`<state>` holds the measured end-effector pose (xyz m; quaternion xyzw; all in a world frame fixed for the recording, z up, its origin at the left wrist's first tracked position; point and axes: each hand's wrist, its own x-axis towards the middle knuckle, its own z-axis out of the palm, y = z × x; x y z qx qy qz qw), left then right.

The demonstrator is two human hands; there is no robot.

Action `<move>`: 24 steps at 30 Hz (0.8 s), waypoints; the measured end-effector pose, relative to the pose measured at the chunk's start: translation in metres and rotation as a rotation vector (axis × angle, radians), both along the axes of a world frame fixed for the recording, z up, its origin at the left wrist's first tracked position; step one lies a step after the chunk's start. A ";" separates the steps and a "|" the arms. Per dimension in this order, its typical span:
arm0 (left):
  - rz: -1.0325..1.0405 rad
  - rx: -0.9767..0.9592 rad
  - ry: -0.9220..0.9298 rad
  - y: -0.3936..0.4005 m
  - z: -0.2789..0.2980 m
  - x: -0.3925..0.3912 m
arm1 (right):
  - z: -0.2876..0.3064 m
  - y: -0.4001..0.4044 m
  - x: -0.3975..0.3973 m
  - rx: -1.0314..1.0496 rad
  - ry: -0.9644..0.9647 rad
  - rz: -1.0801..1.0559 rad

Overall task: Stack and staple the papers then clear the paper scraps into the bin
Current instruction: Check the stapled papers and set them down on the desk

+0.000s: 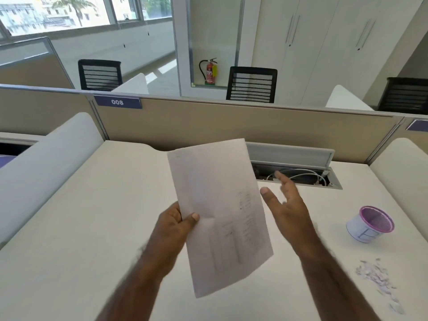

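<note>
In the head view, the left hand (pixel 176 224) pinches the papers (pixel 218 216) at their left edge, thumb on the front face, and holds them tilted in the air above the desk (pixel 92 216). The right hand (pixel 287 207) is empty with fingers spread, just right of the papers and not touching them.

The bin (pixel 370 224), a small mesh cup with a purple rim, stands well to the right of the papers, and the paper scraps (pixel 376 278) lie loose on the desk to the papers' lower right, nearer the person than the bin. No stapler shows.

The one-sided pinch looks weak: sheets could fan out or slip before they are squared. A sweep of the right forearm, or air from the moving papers, could scatter the light scraps. The bin seems easy to tip.
</note>
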<state>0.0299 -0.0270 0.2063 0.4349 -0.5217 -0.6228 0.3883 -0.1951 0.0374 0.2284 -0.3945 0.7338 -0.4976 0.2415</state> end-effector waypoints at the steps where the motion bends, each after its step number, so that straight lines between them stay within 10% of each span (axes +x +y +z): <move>1: -0.041 0.021 0.023 -0.008 0.000 0.007 | -0.010 -0.002 -0.009 0.096 -0.120 0.064; 24: -0.380 0.232 0.194 -0.068 -0.014 0.063 | -0.101 -0.034 0.046 0.183 -1.153 0.647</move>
